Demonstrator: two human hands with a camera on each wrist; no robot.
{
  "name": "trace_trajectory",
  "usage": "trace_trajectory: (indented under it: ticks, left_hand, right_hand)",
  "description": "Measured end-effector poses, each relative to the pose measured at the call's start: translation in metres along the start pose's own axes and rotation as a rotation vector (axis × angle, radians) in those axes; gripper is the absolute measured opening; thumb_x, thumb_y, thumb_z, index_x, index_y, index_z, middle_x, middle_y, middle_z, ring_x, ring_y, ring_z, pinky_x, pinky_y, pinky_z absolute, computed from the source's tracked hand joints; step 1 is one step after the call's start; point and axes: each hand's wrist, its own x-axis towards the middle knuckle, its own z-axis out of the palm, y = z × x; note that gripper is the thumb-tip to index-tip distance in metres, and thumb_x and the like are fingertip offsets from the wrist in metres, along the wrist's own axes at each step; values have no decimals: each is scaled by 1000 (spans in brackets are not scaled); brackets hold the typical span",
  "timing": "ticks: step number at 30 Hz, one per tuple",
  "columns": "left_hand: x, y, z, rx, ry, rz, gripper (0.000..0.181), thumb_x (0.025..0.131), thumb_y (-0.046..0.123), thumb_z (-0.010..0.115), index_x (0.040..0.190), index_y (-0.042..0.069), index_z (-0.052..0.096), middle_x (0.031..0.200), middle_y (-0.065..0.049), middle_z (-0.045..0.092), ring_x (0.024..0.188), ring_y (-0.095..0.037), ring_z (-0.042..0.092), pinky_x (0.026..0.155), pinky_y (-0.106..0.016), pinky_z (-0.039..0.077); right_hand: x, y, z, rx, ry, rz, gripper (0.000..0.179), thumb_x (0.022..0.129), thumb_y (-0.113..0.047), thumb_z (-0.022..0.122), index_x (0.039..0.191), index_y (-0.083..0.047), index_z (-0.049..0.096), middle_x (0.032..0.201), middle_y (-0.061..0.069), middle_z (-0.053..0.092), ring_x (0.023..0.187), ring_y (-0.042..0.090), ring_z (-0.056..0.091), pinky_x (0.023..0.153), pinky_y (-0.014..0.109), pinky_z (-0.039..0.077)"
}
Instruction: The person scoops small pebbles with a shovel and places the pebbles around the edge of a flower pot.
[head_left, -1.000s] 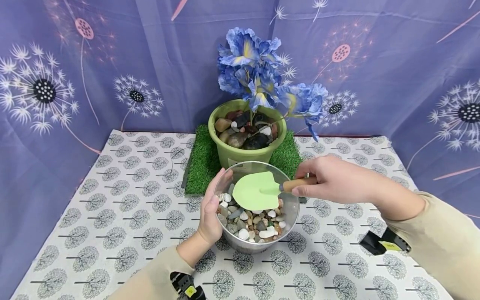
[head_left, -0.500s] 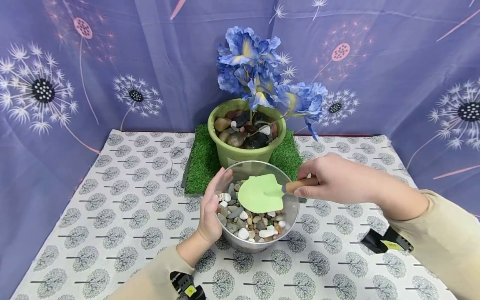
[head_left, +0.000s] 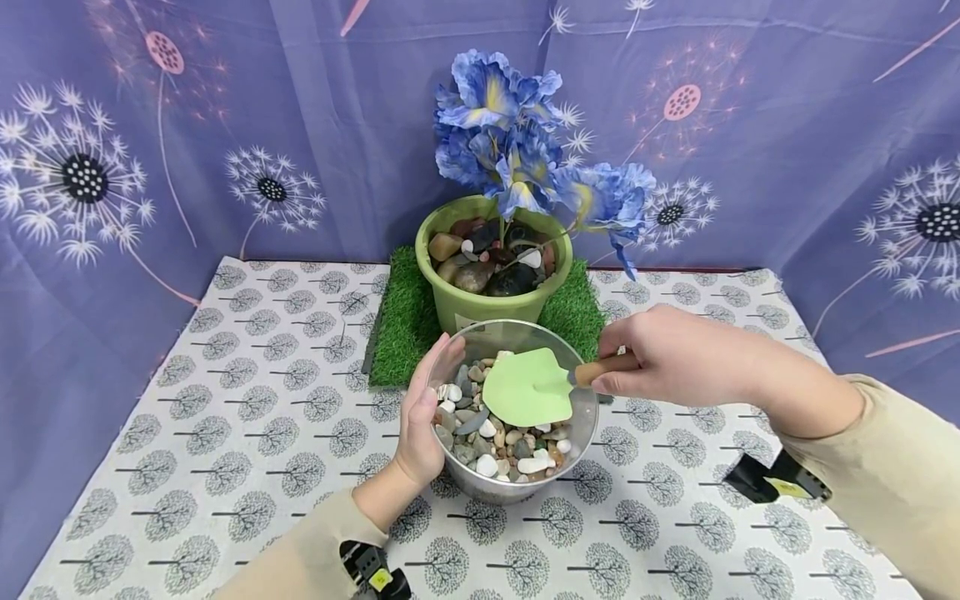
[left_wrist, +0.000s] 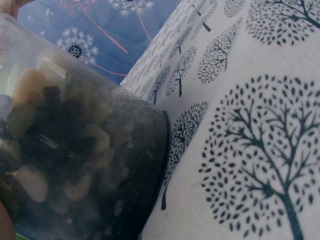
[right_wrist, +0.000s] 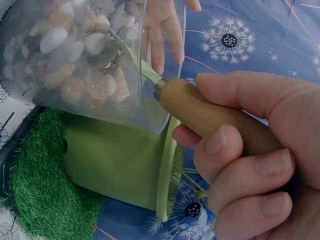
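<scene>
Green trowel (head_left: 528,387), frame centre, in grip of right hand (head_left: 667,354), best slid shallowly under pebbles (head_left: 487,450), left hand (head_left: 420,425), unclenched, against bucket (head_left: 487,493) for steadiness.

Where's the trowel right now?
In the head view, the trowel extends left from the person's right grip into the tub of pebbles in front of the pot.

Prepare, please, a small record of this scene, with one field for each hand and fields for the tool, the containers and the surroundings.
Left hand: touches the left side of the clear container
Right hand: grips the wooden handle
Tool: trowel, light green blade inside the clear container; contact with pebbles unclear
Clear container contents: pebbles
Green pot: behind the container, holding stones and blue flowers
Under pot: grass mat
Table cover: tree-print cloth
Backdrop: purple, dandelion print
</scene>
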Motion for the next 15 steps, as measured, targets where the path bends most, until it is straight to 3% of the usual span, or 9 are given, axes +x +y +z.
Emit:
trace_trajectory:
  ticks: [15]
  left_hand:
    - [-1, -1, 0, -27, -1, -7, 58, 98, 27, 20, 142, -9, 28, 137, -33, 42, 132, -19, 45, 113, -27, 32]
  right_hand:
    - [-2, -2, -1, 25, -21, -42, 19, 88, -27, 65, 72, -19, 57, 76, -15, 64, 48, -1, 44, 42, 19, 42]
